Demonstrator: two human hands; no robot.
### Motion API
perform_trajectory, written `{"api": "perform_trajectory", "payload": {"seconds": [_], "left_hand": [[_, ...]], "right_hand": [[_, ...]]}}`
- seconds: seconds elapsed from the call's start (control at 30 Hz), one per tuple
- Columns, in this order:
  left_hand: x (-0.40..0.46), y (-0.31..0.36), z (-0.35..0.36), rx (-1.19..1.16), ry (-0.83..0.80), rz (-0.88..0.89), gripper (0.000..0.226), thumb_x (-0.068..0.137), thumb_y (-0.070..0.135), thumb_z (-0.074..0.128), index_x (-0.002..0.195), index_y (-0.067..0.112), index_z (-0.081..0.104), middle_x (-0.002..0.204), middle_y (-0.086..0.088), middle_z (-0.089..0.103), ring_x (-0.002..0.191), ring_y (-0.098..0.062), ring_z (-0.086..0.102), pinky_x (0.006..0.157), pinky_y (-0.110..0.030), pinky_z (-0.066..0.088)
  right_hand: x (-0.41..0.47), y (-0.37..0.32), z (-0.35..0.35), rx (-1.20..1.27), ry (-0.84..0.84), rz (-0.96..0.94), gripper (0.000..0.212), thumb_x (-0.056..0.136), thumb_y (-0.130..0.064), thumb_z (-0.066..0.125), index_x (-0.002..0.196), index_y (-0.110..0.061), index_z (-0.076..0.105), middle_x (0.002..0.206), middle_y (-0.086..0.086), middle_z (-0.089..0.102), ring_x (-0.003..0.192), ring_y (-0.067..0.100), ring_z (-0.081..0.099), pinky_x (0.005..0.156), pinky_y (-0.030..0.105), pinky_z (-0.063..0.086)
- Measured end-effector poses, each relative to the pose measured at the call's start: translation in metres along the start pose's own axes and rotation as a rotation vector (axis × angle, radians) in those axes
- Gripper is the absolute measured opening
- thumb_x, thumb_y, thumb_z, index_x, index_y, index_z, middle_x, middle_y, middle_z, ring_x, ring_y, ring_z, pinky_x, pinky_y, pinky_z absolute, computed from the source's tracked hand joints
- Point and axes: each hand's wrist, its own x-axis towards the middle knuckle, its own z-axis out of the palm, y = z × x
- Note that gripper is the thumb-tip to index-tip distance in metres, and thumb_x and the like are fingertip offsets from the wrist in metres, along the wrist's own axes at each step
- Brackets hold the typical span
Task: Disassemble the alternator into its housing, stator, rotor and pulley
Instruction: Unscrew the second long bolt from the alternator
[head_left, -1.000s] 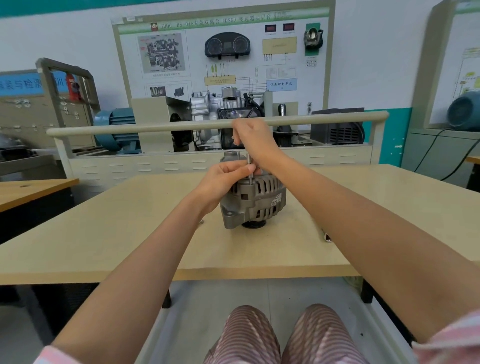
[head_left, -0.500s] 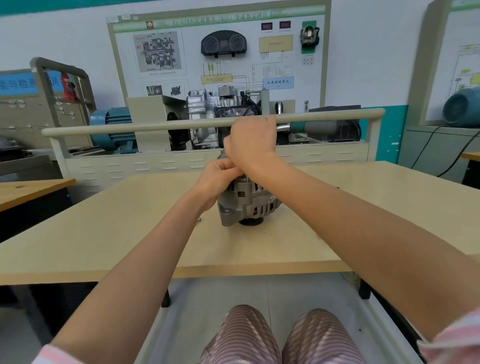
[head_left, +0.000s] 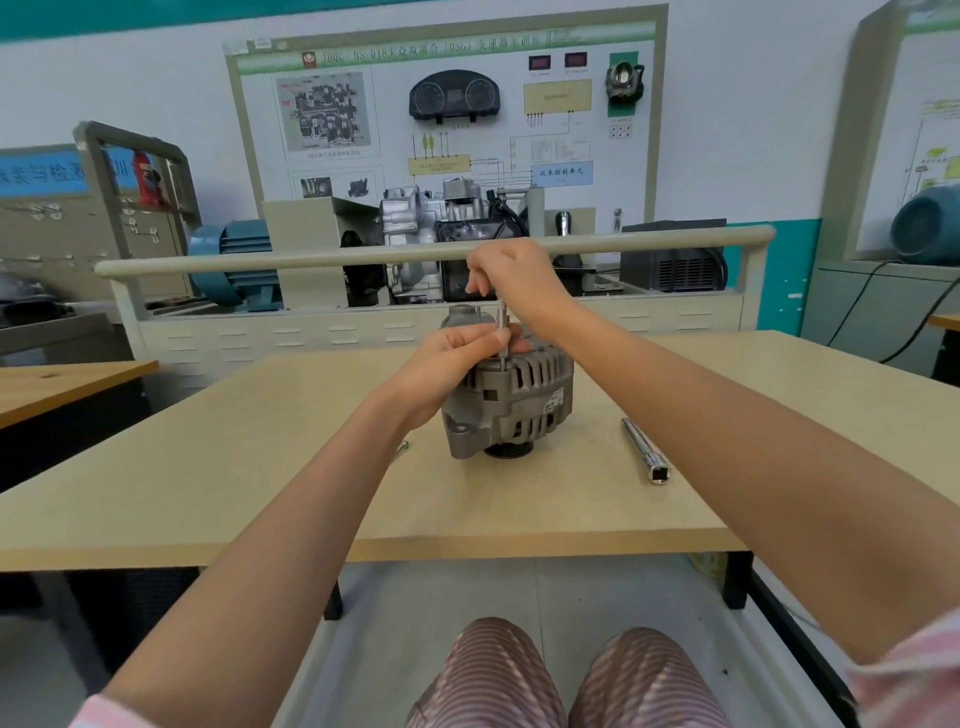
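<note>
Workshop table, alternator standing at its middle.
Above the alternator my right hand pinches a slim driver upright; my left hand steadies its shaft, gripping.

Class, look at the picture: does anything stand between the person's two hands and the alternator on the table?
Nothing visible does. The left hand rests on top of the grey ribbed metal alternator, and the right hand holds a thin metal driver upright on it.
</note>
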Motion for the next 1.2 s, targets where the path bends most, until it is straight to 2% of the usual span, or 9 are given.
{"api": "perform_trajectory", "payload": {"seconds": [0.23, 0.3, 0.4, 0.5, 0.6, 0.87, 1.0, 1.07, 1.2], "left_hand": [[-0.001, -0.002, 0.001, -0.007, 0.043, 0.049, 0.016, 0.094, 0.019, 0.058, 0.097, 0.019, 0.073, 0.098, 0.006, 0.075, 0.098, -0.007, 0.068, 0.081, -0.014, 0.05], [-0.002, -0.002, 0.003, -0.003, 0.06, 0.065, 0.016, 0.095, 0.016, 0.057, 0.096, 0.018, 0.073, 0.094, 0.008, 0.075, 0.095, -0.004, 0.068, 0.078, -0.012, 0.049], [-0.003, -0.003, 0.004, 0.015, 0.088, 0.077, 0.02, 0.095, 0.016, 0.057, 0.086, 0.022, 0.074, 0.084, 0.009, 0.075, 0.082, -0.001, 0.068, 0.071, -0.011, 0.049], [-0.002, -0.004, 0.004, 0.034, 0.132, 0.07, 0.027, 0.093, 0.017, 0.06, 0.071, 0.026, 0.074, 0.075, 0.008, 0.074, 0.073, -0.003, 0.067, 0.07, -0.017, 0.051], [-0.002, -0.004, 0.003, 0.029, 0.131, 0.056, 0.034, 0.093, 0.014, 0.059, 0.066, 0.027, 0.074, 0.073, 0.008, 0.074, 0.071, -0.002, 0.068, 0.065, -0.014, 0.05], [-0.003, 0.001, 0.004, 0.022, 0.051, 0.027, 0.022, 0.098, 0.022, 0.052, 0.094, 0.025, 0.073, 0.094, 0.011, 0.075, 0.092, 0.001, 0.067, 0.077, -0.009, 0.048], [-0.003, 0.001, 0.005, 0.015, 0.039, 0.011, 0.023, 0.098, 0.027, 0.052, 0.106, 0.019, 0.072, 0.107, 0.007, 0.073, 0.105, -0.006, 0.065, 0.091, -0.018, 0.046], [-0.002, 0.0, 0.005, 0.015, 0.043, 0.002, 0.029, 0.098, 0.028, 0.052, 0.116, 0.013, 0.069, 0.111, 0.005, 0.072, 0.106, -0.007, 0.065, 0.085, -0.014, 0.048], [-0.001, 0.0, 0.007, 0.026, 0.087, 0.011, 0.025, 0.096, 0.025, 0.056, 0.111, 0.012, 0.071, 0.105, 0.002, 0.074, 0.098, -0.004, 0.067, 0.072, -0.007, 0.047]], "right_hand": [[-0.002, -0.001, 0.005, -0.173, 0.004, -0.079, 0.035, 0.089, -0.013, 0.048, 0.055, -0.012, 0.042, 0.057, 0.006, 0.045, 0.057, 0.017, 0.042, 0.059, 0.028, 0.036], [-0.004, -0.001, 0.005, -0.335, 0.066, -0.146, 0.039, 0.089, -0.016, 0.049, 0.053, -0.018, 0.032, 0.051, -0.003, 0.035, 0.051, 0.013, 0.034, 0.055, 0.025, 0.029], [-0.007, -0.001, 0.01, -0.726, 0.169, -0.242, 0.027, 0.087, -0.023, 0.047, 0.061, -0.02, 0.039, 0.058, -0.009, 0.039, 0.062, 0.015, 0.04, 0.07, 0.029, 0.033], [-0.006, -0.005, 0.017, -1.133, 0.21, -0.162, 0.012, 0.087, -0.025, 0.046, 0.089, -0.014, 0.05, 0.07, -0.001, 0.045, 0.066, 0.02, 0.043, 0.073, 0.035, 0.03], [-0.004, -0.014, 0.022, -1.275, 0.188, -0.089, 0.014, 0.089, -0.024, 0.047, 0.081, -0.014, 0.042, 0.057, 0.0, 0.032, 0.051, 0.017, 0.031, 0.068, 0.033, 0.029], [-0.001, -0.009, 0.01, -0.698, 0.064, -0.076, 0.038, 0.089, -0.029, 0.044, 0.055, -0.022, 0.031, 0.053, -0.008, 0.034, 0.064, 0.015, 0.039, 0.083, 0.034, 0.026], [-0.003, -0.009, 0.009, -0.201, -0.019, -0.046, 0.036, 0.09, -0.019, 0.048, 0.056, -0.012, 0.039, 0.056, 0.005, 0.038, 0.055, 0.015, 0.035, 0.068, 0.027, 0.033], [-0.002, -0.01, 0.005, -0.01, -0.032, 0.019, 0.038, 0.09, -0.016, 0.048, 0.053, -0.01, 0.043, 0.054, 0.004, 0.041, 0.05, 0.012, 0.036, 0.057, 0.02, 0.036], [0.0, -0.005, 0.002, -0.003, 0.007, 0.043, 0.039, 0.092, -0.016, 0.046, 0.053, -0.012, 0.043, 0.051, -0.003, 0.04, 0.046, 0.007, 0.033, 0.054, 0.02, 0.034]]}}
